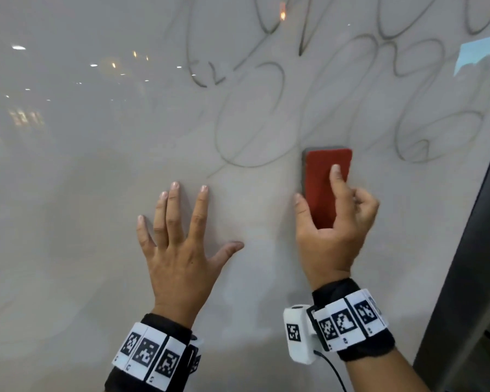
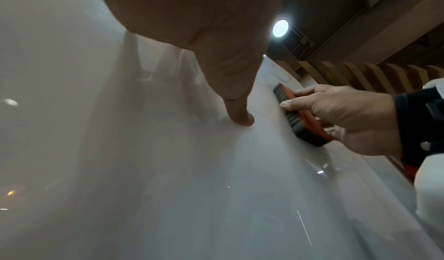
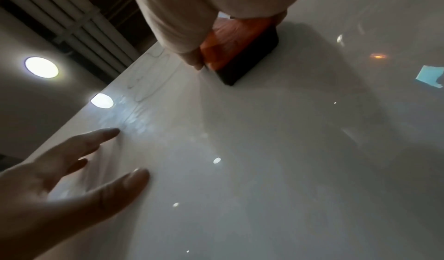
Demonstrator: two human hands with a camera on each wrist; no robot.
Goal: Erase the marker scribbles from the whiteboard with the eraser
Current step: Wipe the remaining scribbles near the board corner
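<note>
So the person is standing right up at the whiteboard (image 1: 96, 222), and the right hand (image 1: 334, 236) is gripping the eraser (image 1: 324, 188), thumb on one long edge, index finger lying along its red back, the other fingers curled at the far edge. The eraser's dark felt side is sitting flat against the board, just below the marker scribbles (image 1: 294, 108), which are looping across the upper middle and right of the board. Its top edge is just touching the lowest loops. The left hand (image 1: 178, 250) is resting flat on the board beside it, fingers spread wide and straight, holding nothing. Both wrists are wearing black bands (image 1: 351, 321) with square printed markers.
</note>
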